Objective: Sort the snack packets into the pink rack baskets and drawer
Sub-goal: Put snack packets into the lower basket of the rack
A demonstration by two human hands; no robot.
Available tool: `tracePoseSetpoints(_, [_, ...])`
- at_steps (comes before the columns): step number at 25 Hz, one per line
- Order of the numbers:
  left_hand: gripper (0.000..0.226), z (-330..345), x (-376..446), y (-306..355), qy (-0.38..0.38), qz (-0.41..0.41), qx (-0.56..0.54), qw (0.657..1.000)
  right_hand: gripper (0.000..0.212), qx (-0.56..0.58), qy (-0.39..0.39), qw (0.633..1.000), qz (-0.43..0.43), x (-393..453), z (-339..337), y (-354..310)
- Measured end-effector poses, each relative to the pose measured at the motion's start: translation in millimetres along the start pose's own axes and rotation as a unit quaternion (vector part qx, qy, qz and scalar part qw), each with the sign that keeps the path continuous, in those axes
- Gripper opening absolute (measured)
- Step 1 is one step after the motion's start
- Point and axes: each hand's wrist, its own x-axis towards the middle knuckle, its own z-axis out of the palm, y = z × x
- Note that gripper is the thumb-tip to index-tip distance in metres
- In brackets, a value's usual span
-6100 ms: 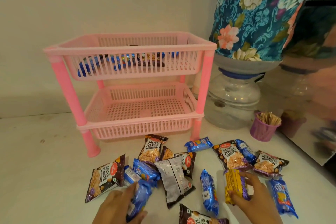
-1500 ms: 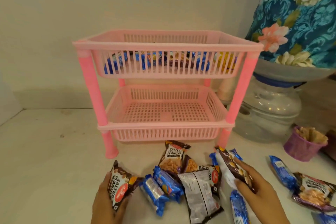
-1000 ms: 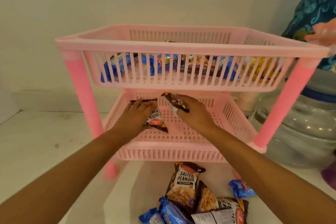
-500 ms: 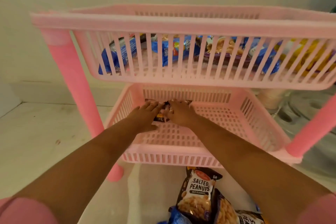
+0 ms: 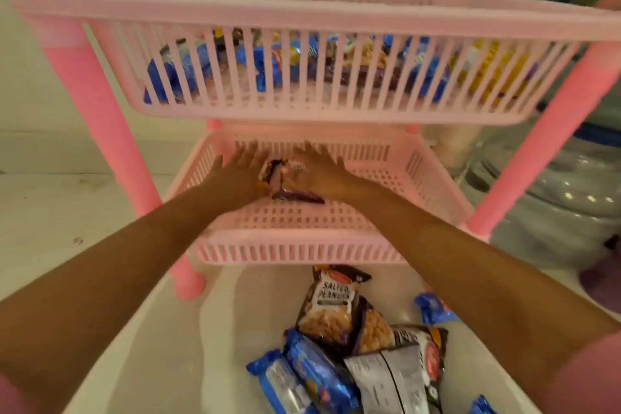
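The pink two-tier rack stands in front of me. Its upper basket (image 5: 302, 10) holds several blue, brown and yellow snack packets. Both my arms reach into the lower basket (image 5: 295, 247). My left hand (image 5: 235, 171) and my right hand (image 5: 324, 170) lie flat with fingers spread, one on each side of the dark salted-peanut packets (image 5: 285, 180) on the basket floor. Neither hand is closed around them. More salted-peanut packets (image 5: 332, 306) and blue biscuit packets (image 5: 312, 376) lie on the white table in front of the rack.
The rack's pink legs (image 5: 111, 144) stand left and right of my arms. A clear water jar (image 5: 571, 185) sits close to the right leg. Another blue packet (image 5: 433, 307) lies under my right forearm. The wall is right behind the rack.
My hands carried a peanut packet each from the table into the lower basket. Their fingers have now spread, and the packets rest on the basket floor between them.
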Motion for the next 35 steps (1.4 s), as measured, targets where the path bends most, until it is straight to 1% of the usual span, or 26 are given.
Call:
tracePoseSetpoints(1, [0.066,-5,-15,9,0.066,0.029,-0.025,0.997,0.064,0.019,0.028,0.999,-0.027,-24,-8,-1])
tracePoseSetpoints(2, [0.064,-8,-34,19,0.13,0.066,-0.062,0.987,0.062,0.041,0.059,0.996,-0.056,-52,-12,1])
tracePoseSetpoints(3, [0.062,-8,-57,28,0.178,0.105,-0.095,0.974,0.061,0.06,0.091,0.991,-0.08,-82,-15,5])
tracePoseSetpoints(4, [0.061,-3,-85,38,0.21,0.135,-0.123,0.96,0.06,0.071,0.12,0.986,-0.091,-116,-13,14])
tracePoseSetpoints(5, [0.06,7,-113,47,0.229,0.143,-0.15,0.951,0.059,0.079,0.141,0.983,-0.092,-149,-8,24])
tracePoseSetpoints(7, [0.058,39,-169,65,0.226,0.103,-0.206,0.947,0.054,0.113,0.159,0.979,-0.06,-215,10,43])
tracePoseSetpoints(9, [0.053,75,-215,84,0.206,0.025,-0.261,0.943,0.048,0.156,0.195,0.968,-0.003,-268,34,61])
tracePoseSetpoints(11, [0.049,104,-244,100,0.171,-0.059,-0.329,0.927,0.043,0.151,0.226,0.959,0.082,-302,59,79])
tracePoseSetpoints(12, [0.051,114,-252,105,0.158,-0.084,-0.344,0.922,0.044,0.135,0.212,0.958,0.137,-315,70,87])
tracePoseSetpoints(14, [0.064,128,-257,111,0.125,-0.106,-0.344,0.925,0.055,0.12,0.133,0.952,0.247,-333,90,98])
tracePoseSetpoints(15, [0.072,132,-257,113,0.104,-0.111,-0.339,0.928,0.063,0.119,0.09,0.948,0.28,-339,99,100])
tracePoseSetpoints(16, [0.079,135,-256,114,0.082,-0.112,-0.335,0.932,0.07,0.123,0.055,0.946,0.296,-343,108,99])
tracePoseSetpoints(18, [0.084,137,-256,114,0.063,-0.102,-0.335,0.935,0.078,0.137,0.022,0.943,0.301,-348,121,91])
tracePoseSetpoints(20, [0.079,135,-258,110,0.066,-0.094,-0.355,0.928,0.074,0.15,0.046,0.943,0.293,-349,126,86])
tracePoseSetpoints(22, [0.078,134,-263,106,0.061,-0.103,-0.421,0.899,0.067,0.196,0.099,0.933,0.283,-351,124,86])
tracePoseSetpoints(24, [0.084,136,-270,104,0.059,-0.127,-0.471,0.871,0.066,0.247,0.14,0.919,0.275,-353,115,83])
tracePoseSetpoints(25, [0.088,137,-274,104,0.062,-0.138,-0.481,0.864,0.067,0.267,0.149,0.913,0.27,-354,110,80])
tracePoseSetpoints(27, [0.092,134,-279,102,0.069,-0.138,-0.484,0.861,0.063,0.301,0.159,0.904,0.257,-352,100,74])
tracePoseSetpoints(28, [0.093,130,-280,101,0.076,-0.136,-0.481,0.863,0.056,0.316,0.169,0.899,0.251,-349,96,72])
tracePoseSetpoints(30, [0.093,117,-277,98,0.108,-0.128,-0.475,0.864,0.037,0.357,0.193,0.883,0.236,-342,88,69])
tracePoseSetpoints(32, [0.091,99,-270,93,0.151,-0.107,-0.47,0.863,0.024,0.406,0.191,0.869,0.209,-331,78,62])
tracePoseSetpoints(33, [0.09,90,-264,92,0.164,-0.093,-0.467,0.864,0.022,0.421,0.183,0.868,0.191,-324,73,58])
tracePoseSetpoints(35, [0.089,69,-248,91,0.179,-0.057,-0.46,0.868,0.024,0.413,0.185,0.879,0.149,-304,61,49])
